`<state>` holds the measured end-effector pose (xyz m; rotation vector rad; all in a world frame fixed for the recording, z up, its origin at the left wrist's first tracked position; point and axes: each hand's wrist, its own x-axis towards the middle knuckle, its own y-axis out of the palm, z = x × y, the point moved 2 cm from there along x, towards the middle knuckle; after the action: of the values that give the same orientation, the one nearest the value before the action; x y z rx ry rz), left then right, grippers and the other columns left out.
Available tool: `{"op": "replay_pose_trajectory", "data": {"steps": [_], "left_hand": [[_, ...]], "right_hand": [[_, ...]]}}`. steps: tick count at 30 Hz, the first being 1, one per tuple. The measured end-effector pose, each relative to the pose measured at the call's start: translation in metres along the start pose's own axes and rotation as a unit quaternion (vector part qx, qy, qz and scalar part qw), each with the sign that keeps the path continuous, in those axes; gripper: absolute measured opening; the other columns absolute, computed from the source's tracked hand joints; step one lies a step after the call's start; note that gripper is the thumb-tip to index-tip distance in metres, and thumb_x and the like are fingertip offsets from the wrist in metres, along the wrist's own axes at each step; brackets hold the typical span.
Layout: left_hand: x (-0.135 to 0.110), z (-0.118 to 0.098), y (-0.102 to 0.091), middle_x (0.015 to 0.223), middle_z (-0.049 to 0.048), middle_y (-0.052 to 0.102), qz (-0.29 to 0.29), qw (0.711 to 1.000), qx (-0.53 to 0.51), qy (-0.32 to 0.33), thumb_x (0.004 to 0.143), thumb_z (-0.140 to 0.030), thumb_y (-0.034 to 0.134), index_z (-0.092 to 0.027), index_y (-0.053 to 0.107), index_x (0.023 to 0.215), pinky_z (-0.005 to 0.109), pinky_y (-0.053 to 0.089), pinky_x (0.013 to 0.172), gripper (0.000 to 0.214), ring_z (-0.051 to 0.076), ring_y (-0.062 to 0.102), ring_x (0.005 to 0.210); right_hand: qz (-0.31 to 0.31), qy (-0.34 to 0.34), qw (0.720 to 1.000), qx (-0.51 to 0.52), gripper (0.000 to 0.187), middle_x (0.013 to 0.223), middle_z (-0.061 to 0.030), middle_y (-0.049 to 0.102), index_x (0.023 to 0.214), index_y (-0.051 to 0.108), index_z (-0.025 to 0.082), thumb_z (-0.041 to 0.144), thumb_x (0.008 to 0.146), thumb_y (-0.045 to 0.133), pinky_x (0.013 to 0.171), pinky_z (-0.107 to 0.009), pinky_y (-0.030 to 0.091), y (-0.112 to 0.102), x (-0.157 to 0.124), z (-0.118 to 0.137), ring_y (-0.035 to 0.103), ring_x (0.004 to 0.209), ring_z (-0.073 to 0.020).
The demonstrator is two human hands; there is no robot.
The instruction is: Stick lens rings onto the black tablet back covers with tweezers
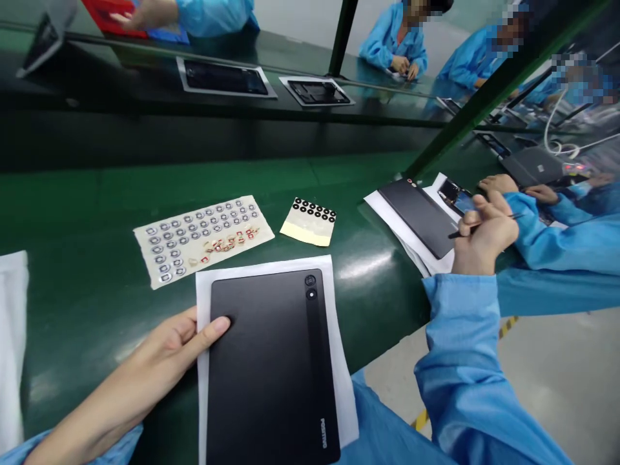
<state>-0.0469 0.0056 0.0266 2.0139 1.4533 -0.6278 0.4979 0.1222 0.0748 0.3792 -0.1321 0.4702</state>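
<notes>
head view, and here's the left hand [165,352] clamped on the edge of a black tablet [266,368], right hand [484,236] pinched on tweezers [458,233]!

On the desk [82,336], a tablet [266,381] lies face down on a paper sheet [203,394] in the near middle, with the left hand [165,345] at its left edge. Farther off, a sheet of ring stickers [201,239] lies left of a smaller sticker sheet [309,221]. To the right, a second tablet [416,216] rests on another paper sheet [392,223], just beside the right hand [484,242], which holds tweezers [458,233] over it.
</notes>
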Motion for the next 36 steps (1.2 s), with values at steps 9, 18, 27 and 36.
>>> {"op": "replay_pose_trajectory", "data": {"steps": [9,18,27,36], "left_hand": [[0.0,0.001,-0.002,0.123,0.0027,0.076,0.006,1.0,0.005,-0.002,0.086,-0.043,0.077,-0.031,0.07,0.13,0.041,0.064,0.09,0.046,0.03,0.076,0.099],[-0.001,0.003,-0.002,0.13,0.0064,0.074,0.004,1.0,0.013,-0.018,0.09,-0.05,0.073,-0.028,0.062,0.141,0.041,0.064,0.089,0.057,0.03,0.075,0.102],[0.0,0.001,0.002,0.13,0.0071,0.074,0.002,1.0,0.016,-0.01,0.09,-0.053,0.072,-0.027,0.061,0.142,0.04,0.063,0.093,0.06,0.029,0.075,0.105],[-0.002,-0.001,0.0,0.125,0.0106,0.076,0.0,0.999,0.031,-0.007,0.09,-0.054,0.071,-0.024,0.064,0.139,0.04,0.065,0.085,0.058,0.031,0.077,0.099]], "right_hand": [[-0.041,0.094,0.984,0.145,0.046,0.097,-0.0224,0.075,0.077,0.056,0.019,0.033,0.101,0.02,0.046,-0.027,0.015,-0.039,0.049,-0.031,0.043,0.04,-0.003],[-0.007,0.105,0.983,0.148,0.025,0.081,-0.0032,0.067,0.086,0.056,0.019,0.015,0.093,0.033,0.038,-0.022,0.016,-0.041,0.055,-0.038,0.041,0.04,-0.0065],[-0.012,0.103,0.984,0.143,0.036,0.075,0.0002,0.059,0.094,0.062,0.023,0.043,0.102,0.033,0.032,-0.02,0.015,-0.04,0.046,-0.035,0.03,0.036,-0.0072],[-0.013,0.096,0.983,0.157,0.046,0.075,-0.0036,0.063,0.113,0.071,0.023,0.051,0.103,0.036,0.034,-0.02,0.024,-0.046,0.046,-0.036,0.035,0.037,-0.0098]]}}
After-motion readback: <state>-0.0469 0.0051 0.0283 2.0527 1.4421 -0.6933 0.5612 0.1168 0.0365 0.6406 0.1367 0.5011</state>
